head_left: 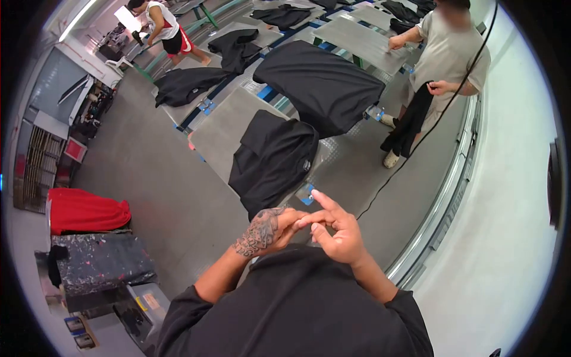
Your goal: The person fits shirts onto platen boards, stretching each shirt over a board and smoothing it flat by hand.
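Note:
In front of my chest, my tattooed left hand (267,228) has its fingers closed around a fingertip or two of my right hand (339,233). The index finger of the right hand points up and away, its thumb sticks out, and no object shows in it. Just beyond both hands, a crumpled black T-shirt (273,157) lies over the near end of a grey flat board (223,128). Behind it, a second black garment (321,86) is spread over the neighbouring board.
A co-worker (446,59) at right holds a black cloth (410,122). Another person (166,30) leans over at far left. More black shirts (190,83) lie on boards. A red cloth (86,211) covers something at left. A cable (428,131) hangs at right.

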`<state>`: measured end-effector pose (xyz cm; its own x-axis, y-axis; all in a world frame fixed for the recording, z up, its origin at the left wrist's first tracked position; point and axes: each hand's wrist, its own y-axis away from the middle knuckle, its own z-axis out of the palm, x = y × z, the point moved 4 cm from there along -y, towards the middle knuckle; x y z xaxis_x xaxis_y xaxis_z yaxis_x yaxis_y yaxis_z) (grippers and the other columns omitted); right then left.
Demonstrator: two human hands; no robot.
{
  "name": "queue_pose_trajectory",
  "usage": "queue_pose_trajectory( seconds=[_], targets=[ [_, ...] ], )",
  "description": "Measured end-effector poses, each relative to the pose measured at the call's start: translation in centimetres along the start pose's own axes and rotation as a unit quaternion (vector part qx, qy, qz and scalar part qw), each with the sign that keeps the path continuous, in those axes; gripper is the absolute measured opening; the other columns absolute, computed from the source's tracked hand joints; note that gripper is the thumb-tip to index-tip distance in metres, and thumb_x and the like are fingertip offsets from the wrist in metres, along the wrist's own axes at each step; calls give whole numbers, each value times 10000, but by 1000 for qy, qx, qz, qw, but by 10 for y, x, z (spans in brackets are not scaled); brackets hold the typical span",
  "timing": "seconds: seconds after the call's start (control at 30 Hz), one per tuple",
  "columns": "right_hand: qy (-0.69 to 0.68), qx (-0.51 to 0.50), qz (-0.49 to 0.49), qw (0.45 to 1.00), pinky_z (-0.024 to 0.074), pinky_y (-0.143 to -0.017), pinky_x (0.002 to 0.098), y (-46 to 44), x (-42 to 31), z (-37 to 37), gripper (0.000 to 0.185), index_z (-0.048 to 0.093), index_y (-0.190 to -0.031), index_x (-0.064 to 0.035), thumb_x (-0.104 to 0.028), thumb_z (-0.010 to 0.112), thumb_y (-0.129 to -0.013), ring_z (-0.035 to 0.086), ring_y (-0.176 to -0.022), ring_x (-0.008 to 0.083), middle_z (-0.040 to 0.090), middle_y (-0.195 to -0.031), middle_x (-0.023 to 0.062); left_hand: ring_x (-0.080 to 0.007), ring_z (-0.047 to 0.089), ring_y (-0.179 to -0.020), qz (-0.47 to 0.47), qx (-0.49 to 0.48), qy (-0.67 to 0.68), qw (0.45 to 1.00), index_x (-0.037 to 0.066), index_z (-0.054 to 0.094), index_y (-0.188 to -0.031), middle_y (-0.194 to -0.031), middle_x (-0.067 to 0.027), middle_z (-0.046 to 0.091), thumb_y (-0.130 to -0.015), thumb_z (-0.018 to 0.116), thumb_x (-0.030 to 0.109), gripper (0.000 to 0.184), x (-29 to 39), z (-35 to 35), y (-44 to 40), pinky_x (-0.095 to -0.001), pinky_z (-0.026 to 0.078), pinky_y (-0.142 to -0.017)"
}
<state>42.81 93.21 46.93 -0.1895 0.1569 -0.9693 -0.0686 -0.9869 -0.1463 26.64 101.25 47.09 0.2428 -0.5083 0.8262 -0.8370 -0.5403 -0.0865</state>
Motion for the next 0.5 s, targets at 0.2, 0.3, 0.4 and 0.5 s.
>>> queue_pose_trajectory(
  seconds=[0.2,0.3,0.4,0.5],
  targets=[
    [207,-58,58,975,554,-703,274,-17,11,-2,504,563,-1361,-3,27,631,-863,694,-739,116,731,-817,85,-334,615,-691,-5,9,-121,993,82,594,-838,-716,-96,587,-874,691,125,113,-18,30,11,-444,492,-651],
    [235,-76,60,967,557,-689,286,-25,6,3,473,604,-1305,3,27,649,-835,708,-722,151,717,-789,95,-325,597,-664,11,33,-108,994,87,568,-802,-684,-89,554,-841,714,131,158,-20,23,11,-440,480,-640],
    [264,-101,-3,959,559,-696,369,-31,8,5,462,613,-1284,-37,-47,660,-824,706,-725,278,711,-815,100,-316,596,-658,33,37,-121,991,79,567,-797,-681,-86,555,-817,718,104,154,-22,19,13,-433,477,-634],
    [296,-123,-27,947,556,-744,391,-35,7,7,436,635,-1248,-42,-63,670,-814,699,-777,310,708,-832,105,-308,597,-656,60,42,-121,990,72,575,-791,-681,-91,558,-794,715,71,140,-21,17,14,-422,477,-628]
  ],
)
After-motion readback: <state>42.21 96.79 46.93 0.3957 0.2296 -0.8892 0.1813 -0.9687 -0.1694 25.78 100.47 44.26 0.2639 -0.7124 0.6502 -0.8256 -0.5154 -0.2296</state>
